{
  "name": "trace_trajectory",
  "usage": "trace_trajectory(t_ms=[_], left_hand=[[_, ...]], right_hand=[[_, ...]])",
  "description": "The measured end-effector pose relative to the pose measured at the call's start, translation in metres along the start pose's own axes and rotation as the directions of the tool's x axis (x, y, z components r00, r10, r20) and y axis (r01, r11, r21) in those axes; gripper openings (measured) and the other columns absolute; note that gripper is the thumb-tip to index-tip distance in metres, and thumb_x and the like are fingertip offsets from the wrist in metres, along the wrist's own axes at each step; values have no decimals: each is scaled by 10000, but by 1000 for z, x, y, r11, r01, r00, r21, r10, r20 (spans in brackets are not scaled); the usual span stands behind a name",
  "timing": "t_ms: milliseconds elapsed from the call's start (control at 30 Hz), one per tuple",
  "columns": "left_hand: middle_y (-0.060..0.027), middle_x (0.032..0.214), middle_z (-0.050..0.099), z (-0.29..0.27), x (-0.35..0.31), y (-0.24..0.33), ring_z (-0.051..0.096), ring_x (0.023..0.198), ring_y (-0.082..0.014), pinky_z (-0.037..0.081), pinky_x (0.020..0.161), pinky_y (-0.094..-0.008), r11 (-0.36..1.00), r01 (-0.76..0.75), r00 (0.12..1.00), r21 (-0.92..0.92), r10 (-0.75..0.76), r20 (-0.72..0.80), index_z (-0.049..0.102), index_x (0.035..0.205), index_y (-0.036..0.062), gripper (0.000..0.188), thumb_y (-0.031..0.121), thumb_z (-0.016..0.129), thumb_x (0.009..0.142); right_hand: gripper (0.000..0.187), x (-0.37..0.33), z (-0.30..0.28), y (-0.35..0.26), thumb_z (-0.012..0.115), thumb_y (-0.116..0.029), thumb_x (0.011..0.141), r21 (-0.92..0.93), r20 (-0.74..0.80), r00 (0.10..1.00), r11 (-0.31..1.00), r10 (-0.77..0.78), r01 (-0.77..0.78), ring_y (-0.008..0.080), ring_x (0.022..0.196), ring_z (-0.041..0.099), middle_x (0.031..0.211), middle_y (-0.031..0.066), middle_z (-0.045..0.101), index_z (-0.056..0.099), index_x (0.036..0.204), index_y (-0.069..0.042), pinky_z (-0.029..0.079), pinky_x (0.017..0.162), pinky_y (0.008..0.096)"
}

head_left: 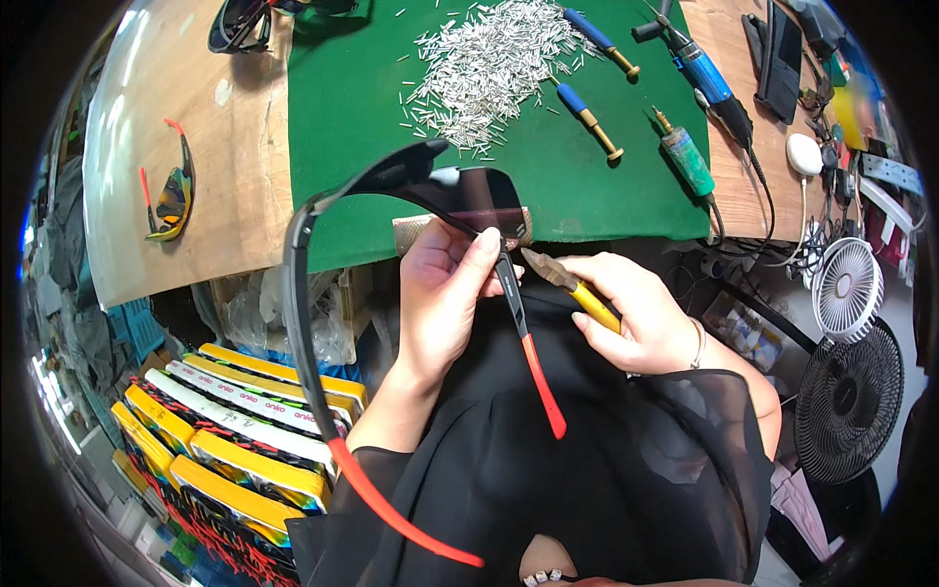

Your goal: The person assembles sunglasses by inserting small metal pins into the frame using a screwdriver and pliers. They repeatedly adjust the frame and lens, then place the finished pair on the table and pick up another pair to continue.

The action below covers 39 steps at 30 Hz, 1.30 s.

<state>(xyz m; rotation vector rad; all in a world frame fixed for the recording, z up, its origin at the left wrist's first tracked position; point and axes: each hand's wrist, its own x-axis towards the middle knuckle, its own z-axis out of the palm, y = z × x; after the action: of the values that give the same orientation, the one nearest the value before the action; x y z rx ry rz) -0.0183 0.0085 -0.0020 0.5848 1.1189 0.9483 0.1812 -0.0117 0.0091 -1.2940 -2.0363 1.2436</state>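
Head view, single frame. Left hand sits just left of centre, fingers pressed together and pinching the sunglasses at the hinge, where the dark lens meets the temple arm; thumb lies on the near face. Sunglasses: one-piece dark shield lens with a purplish sheen, black frame, two long temple arms that run black, then red at the tips. One arm sweeps down to 7 o'clock and ends red near the lower edge; the other drops straight from the hinge toward 6 o'clock. Glasses are held up over the lap, just off the table's near edge, lens toward 12 o'clock.

Right hand at 3 o'clock of the left, fingers curled tight round the yellow grips of the pliers. Plier nose points to 9 o'clock, tip just beside the hinge; contact cannot be told.

Green mat covers the table at 12 o'clock. On it: a heap of small metal pins, two blue-handled drivers, a green-bodied tool, and a blue one. Bare wood at 10 o'clock carries a second pair with orange-tinted lenses. Stacked yellow-edged boxes at 8 o'clock. Two fans at 4 o'clock.
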Motion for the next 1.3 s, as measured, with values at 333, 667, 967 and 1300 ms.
trace_trajectory(t_ms=[333, 667, 967, 1300], left_hand=[[-43, 792, 590, 1, 0, -8, 583, 641, -97, 468, 548, -192, 973, -60, 997, 224, 69, -35, 516, 1044, 22, 179, 45, 514, 866], [-41, 778, 595, -12, 5, -19, 578, 615, -97, 466, 530, -190, 910, -131, 991, 394, 132, 24, 524, 1036, 17, 182, 43, 525, 856], [-21, 744, 590, -13, 10, 6, 547, 569, -66, 486, 558, -202, 981, 176, 975, 82, -185, 121, 539, 980, 7, 187, 119, 584, 836], [-59, 835, 609, -8, 0, 7, 576, 723, -105, 467, 650, -226, 994, 108, 990, -32, -104, 96, 547, 999, 21, 189, 69, 575, 819]], right_hand=[[346, 5, 0, -1, 586, -106, 695, -21, 27, 999, 1000, 24, -23, 319, 737, 565, 825, 148, 546, 526, 1025, -22, 474, 665, 355], [352, 4, -3, -2, 583, -96, 693, 108, 114, 990, 990, 80, -92, 310, 765, 566, 805, 148, 548, 517, 1026, -5, 473, 683, 353], [343, 6, -11, -12, 580, -76, 680, -128, 86, 996, 992, 27, -16, 295, 744, 557, 804, 143, 540, 522, 1013, -16, 465, 669, 350], [319, 8, -14, -11, 573, -89, 707, 107, 160, 980, 985, 115, -133, 309, 756, 568, 838, 153, 557, 517, 1009, -5, 469, 670, 341]])
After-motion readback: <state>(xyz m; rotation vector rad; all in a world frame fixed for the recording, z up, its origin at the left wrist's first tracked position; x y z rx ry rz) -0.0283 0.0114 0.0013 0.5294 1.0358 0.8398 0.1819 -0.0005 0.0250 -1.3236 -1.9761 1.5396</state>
